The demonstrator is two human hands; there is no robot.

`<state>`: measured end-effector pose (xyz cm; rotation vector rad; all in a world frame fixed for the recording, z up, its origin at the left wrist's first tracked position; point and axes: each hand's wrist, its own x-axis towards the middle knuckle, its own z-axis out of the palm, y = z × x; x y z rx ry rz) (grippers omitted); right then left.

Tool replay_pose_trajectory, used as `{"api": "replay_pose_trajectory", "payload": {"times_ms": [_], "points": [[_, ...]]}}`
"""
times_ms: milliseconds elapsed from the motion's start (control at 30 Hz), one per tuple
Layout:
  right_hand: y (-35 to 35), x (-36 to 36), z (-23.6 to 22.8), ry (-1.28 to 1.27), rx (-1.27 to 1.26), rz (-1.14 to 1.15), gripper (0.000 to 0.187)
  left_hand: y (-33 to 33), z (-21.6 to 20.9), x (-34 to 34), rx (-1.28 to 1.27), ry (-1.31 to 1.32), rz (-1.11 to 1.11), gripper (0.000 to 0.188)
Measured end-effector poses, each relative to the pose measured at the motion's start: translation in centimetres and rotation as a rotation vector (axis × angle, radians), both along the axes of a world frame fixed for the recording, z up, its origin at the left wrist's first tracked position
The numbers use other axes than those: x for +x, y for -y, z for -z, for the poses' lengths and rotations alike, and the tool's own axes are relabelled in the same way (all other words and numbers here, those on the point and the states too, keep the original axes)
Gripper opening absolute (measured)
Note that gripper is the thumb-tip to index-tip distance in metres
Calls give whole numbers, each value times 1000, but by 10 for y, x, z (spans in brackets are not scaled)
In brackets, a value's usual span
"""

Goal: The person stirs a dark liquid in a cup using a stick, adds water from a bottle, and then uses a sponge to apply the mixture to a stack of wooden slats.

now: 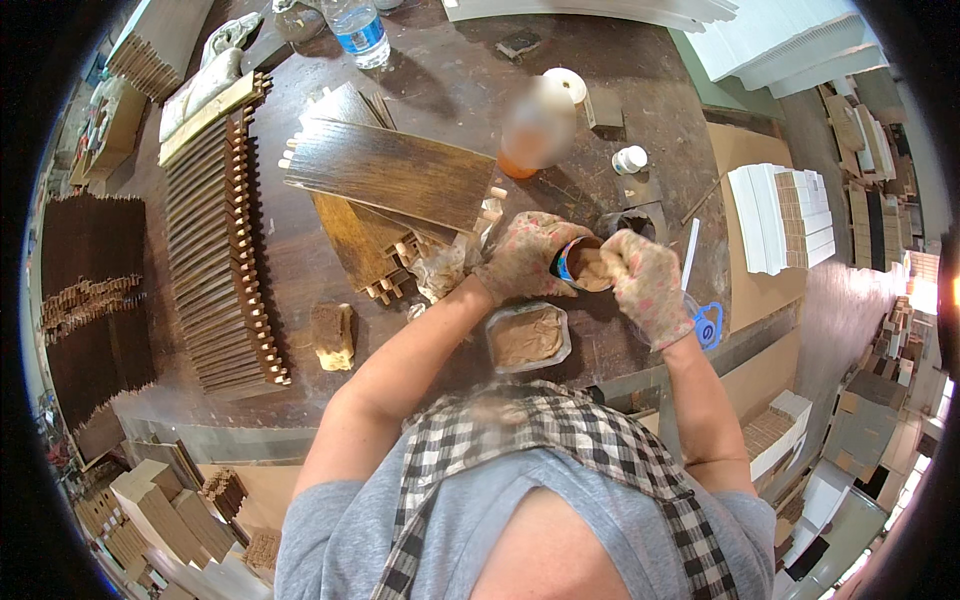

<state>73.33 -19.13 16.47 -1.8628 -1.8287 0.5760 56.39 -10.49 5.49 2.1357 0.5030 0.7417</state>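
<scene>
My left hand, in a floral-patterned work glove, is wrapped round a small can tilted on its side. Tan paste shows inside its mouth. At that opening are the bent, closed fingers of my right hand, gloved alike; what they grip, if anything, is hidden. Just below the can sits a clear plastic tub with smooth brown paste in it. Left of my left hand lie crumpled paper and a stack of dark-stained wooden boards with pale dowel pegs at their ends.
A long row of dark wooden slats stands at left, near a brown-and-yellow sponge. Farther back are a water bottle, an orange-based container, a tape roll and a white jar. White strips lie right.
</scene>
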Motion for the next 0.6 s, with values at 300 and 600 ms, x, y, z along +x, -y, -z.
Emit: {"api": "replay_pose_trajectory", "payload": {"times_ms": [300, 600], "points": [[21, 20, 18, 59, 22, -194, 7, -5, 9, 0, 25, -11, 55, 75], [8, 17, 18, 141, 22, -283, 8, 15, -13, 8, -92, -66, -52, 85]]}}
